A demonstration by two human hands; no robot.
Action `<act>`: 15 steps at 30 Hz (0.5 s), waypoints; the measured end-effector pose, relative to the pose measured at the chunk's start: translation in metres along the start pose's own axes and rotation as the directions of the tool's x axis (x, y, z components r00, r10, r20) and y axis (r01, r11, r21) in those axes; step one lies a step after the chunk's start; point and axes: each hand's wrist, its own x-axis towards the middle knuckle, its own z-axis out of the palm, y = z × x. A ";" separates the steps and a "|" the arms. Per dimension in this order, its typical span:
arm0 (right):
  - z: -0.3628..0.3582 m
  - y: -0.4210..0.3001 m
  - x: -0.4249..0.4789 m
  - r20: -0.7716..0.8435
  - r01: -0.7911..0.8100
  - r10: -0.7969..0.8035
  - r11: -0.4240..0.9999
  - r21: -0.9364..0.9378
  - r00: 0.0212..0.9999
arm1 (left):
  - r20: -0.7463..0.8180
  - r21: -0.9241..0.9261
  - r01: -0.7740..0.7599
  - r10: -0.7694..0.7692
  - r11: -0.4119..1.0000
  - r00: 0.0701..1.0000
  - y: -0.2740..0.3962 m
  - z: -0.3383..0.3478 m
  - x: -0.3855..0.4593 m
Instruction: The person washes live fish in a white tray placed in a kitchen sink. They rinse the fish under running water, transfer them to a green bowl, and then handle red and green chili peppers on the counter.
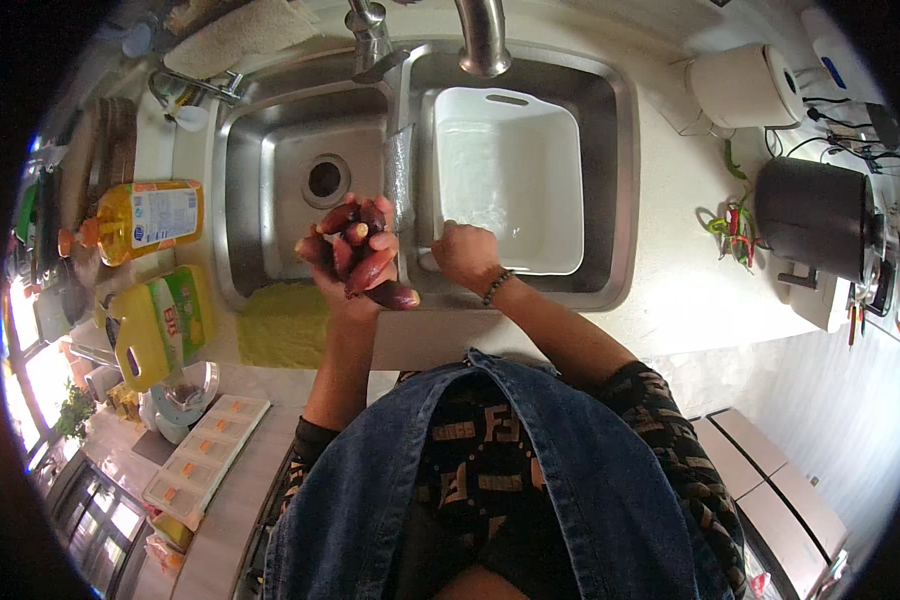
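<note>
Several small dark-red vegetables [370,271] with pale tips, perhaps shallots or radishes, lie heaped in my left hand [352,292], its palm up over the front of the left sink basin [285,150]. My right hand [465,253], with a beaded bracelet on the wrist, is curled at the near left edge of a white plastic basin [562,187]. That basin stands in the right sink basin [607,150] and has water in it. Whether my right fingers grip its rim or hold something is hidden.
A steel faucet [484,37] hangs over the right side. A green cloth [281,326] drapes the front edge. Yellow detergent bottles [150,221] stand at left. On the right counter are chili peppers [735,229], a paper towel roll [742,86] and a dark pot [810,217].
</note>
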 end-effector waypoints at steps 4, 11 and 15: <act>-0.027 0.016 -0.019 -0.165 0.068 -0.059 0.996 0.050 0.985 | -0.069 0.077 -0.134 0.139 0.988 0.988 0.005 -0.011 -0.003; -0.086 0.056 -0.023 -0.505 0.189 -0.071 0.964 0.185 0.860 | 0.009 -0.002 -0.046 0.046 0.999 0.999 0.002 -0.009 0.000; -0.112 0.087 -0.028 -0.400 0.117 0.164 0.798 0.591 0.902 | -0.082 0.038 -0.124 0.127 0.992 0.989 0.003 -0.014 -0.001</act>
